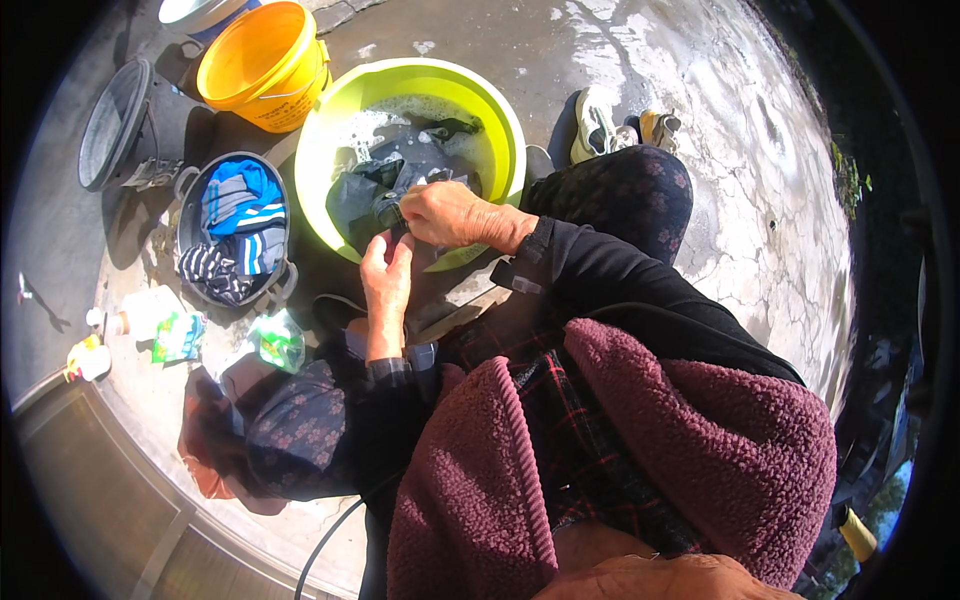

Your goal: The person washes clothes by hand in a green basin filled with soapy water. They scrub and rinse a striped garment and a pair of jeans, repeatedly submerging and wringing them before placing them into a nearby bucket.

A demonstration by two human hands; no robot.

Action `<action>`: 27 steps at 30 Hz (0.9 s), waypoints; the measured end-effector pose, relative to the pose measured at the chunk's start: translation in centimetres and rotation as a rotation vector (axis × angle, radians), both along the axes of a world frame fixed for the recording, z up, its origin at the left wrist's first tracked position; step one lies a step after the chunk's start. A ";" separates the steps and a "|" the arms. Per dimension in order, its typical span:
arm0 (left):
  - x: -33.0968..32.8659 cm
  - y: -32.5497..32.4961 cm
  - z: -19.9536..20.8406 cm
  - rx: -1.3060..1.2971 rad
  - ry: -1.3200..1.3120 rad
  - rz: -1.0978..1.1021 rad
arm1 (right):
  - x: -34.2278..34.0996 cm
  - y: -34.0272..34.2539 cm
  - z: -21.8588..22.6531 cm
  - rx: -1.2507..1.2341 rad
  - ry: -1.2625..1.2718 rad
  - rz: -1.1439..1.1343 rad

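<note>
Right hand (450, 213): fingers curled tightly inward, knuckles upward, a fold of dark cloth (360, 198) gripped at the fingertips. Held over the near part of a lime-green basin (500, 130). Left hand (387, 280): thumb and fingers closed together, with the edge of the same cloth pinched between them; placed just below and to the left of the right hand, at the basin's near rim. Exact finger contact partly hidden by the cloth's folds.

The bulk of the cloth is spread in the basin, beyond both hands, wet and crumpled. White suds (375, 125) are seen around it, mostly on the side away from the hands.

To the left of the left hand, a grey oval tub (287, 282) is set near the basin; blue striped clothing (240, 200) and a dark-and-white striped piece (212, 268) are heaped inside. Farther off, beyond the left hand, a yellow bucket (265, 70) is stood close by the basin, with a grey bucket (110, 130) to its left. Nearer the body and left of the left hand, a green-and-white packet (178, 338) and a clear bag (279, 342) are laid on the ground. Beyond and right of the right hand, a pale shoe (592, 128) is seen.
</note>
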State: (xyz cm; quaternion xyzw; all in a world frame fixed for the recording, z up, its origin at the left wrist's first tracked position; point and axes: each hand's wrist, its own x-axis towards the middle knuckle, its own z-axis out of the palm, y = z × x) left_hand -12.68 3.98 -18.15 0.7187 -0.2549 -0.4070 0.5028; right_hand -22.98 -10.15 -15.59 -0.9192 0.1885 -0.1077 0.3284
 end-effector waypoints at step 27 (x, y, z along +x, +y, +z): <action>-0.2 0.6 0.2 -0.087 0.080 -0.203 | 0.0 -3.4 0.3 0.822 0.086 -0.375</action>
